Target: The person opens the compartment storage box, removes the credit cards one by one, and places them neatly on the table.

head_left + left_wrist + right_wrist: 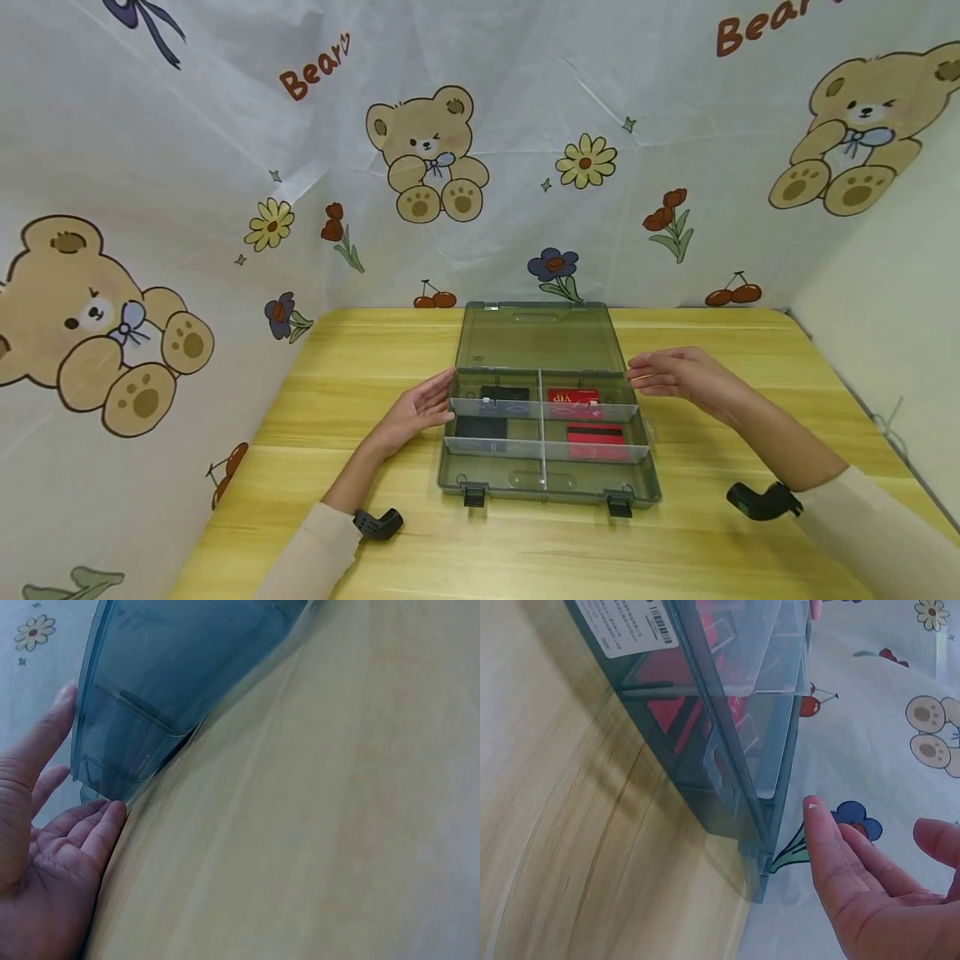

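A translucent grey-green divided storage box (525,482) lies on the table with its lid (538,337) folded back. A black card (505,392) sits in its back left compartment and a red VIP card (573,395) in the back right. The middle row holds a dark card (481,427) on the left and a red card with a black stripe (595,440) on the right. My left hand (411,414) rests against the box's left side, fingers extended and thumb at the rim. Beside the back right corner, my right hand (678,377) holds nothing, its fingers fairly straight.
Clear dividers (480,447) split the box, and its front row shows no cards. Two black latches (474,497) hang at the front edge. A barcode label (626,626) is on the right side wall. Behind the wooden table (360,358) hangs a bear-print cloth (517,225).
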